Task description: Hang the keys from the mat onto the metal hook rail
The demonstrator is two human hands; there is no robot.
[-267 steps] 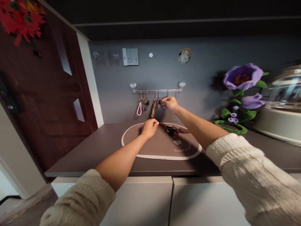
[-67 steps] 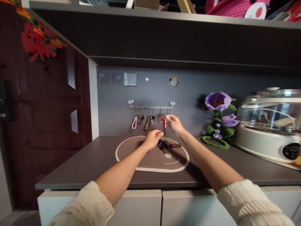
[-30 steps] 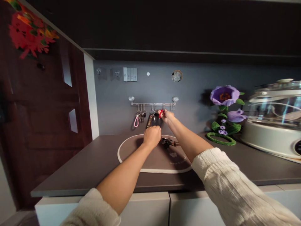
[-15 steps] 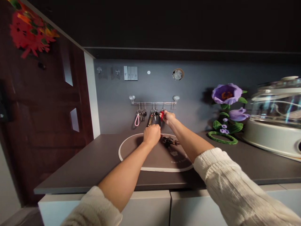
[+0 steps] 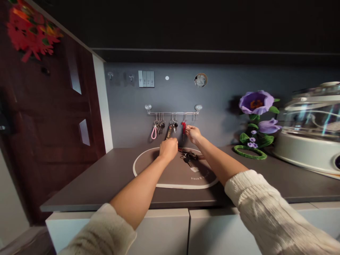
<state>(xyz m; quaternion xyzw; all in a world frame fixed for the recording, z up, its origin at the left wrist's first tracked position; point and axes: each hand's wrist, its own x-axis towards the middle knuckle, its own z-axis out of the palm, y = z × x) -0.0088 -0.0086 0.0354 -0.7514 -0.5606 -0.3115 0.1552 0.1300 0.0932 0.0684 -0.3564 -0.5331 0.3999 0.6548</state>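
A metal hook rail is fixed to the grey wall. From it hang a bunch with a pink loop, a bunch with a brown tag and a red key bunch. My right hand is raised to the rail, its pinched fingertips against the red bunch. My left hand is curled into a loose fist over the back of the oval brown mat. What its fingers hold is hidden. Another key bunch with a brown strap lies on the mat just right of that hand.
The mat lies on a dark counter above white cabinets. A purple flower ornament and a glass-lidded cooker stand to the right. A dark wooden door is at the left, and a dark shelf overhangs.
The red key bunch has gone from my raised right hand onto a hook, where it hangs straight. My right hand has dropped slightly to its right. My left hand stays on the mat.
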